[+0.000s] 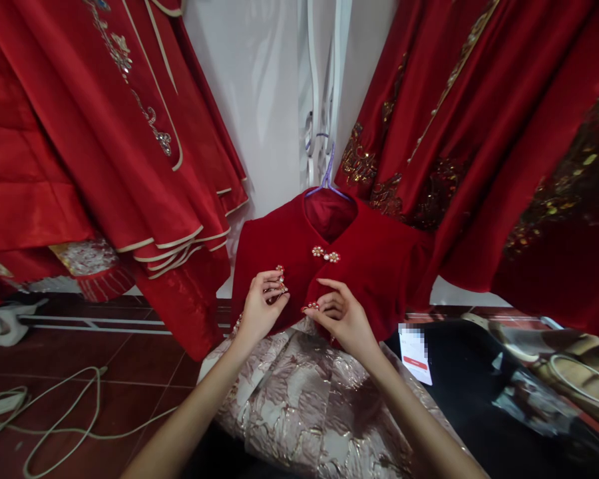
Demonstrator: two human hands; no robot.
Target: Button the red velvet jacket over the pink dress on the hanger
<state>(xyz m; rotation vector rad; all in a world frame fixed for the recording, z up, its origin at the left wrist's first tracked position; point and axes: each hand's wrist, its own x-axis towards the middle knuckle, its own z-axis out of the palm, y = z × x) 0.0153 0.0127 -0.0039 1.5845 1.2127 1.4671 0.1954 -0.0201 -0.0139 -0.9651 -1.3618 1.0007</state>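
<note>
A short red velvet jacket (374,273) hangs in front of me on a purple hanger (328,174). At its neckline, a frog fastener (325,254) of pearl flowers joins the two front edges. Lower down, my left hand (260,306) pinches one beaded half of another frog fastener (280,274) between thumb and fingers. My right hand (347,320) grips the other flower half (311,307) by thumb and fingertip, its remaining fingers loosely curled. The two halves are apart. Under the jacket spreads a pale pink-and-gold brocade skirt (299,399).
Red embroidered garments (144,120) hang at left, and sequined red ones (429,153) at right. A phone (415,356) lies on a black surface (464,399) beside a clear plastic bag (534,402). White cable (97,392) loops over the tiled floor (144,372).
</note>
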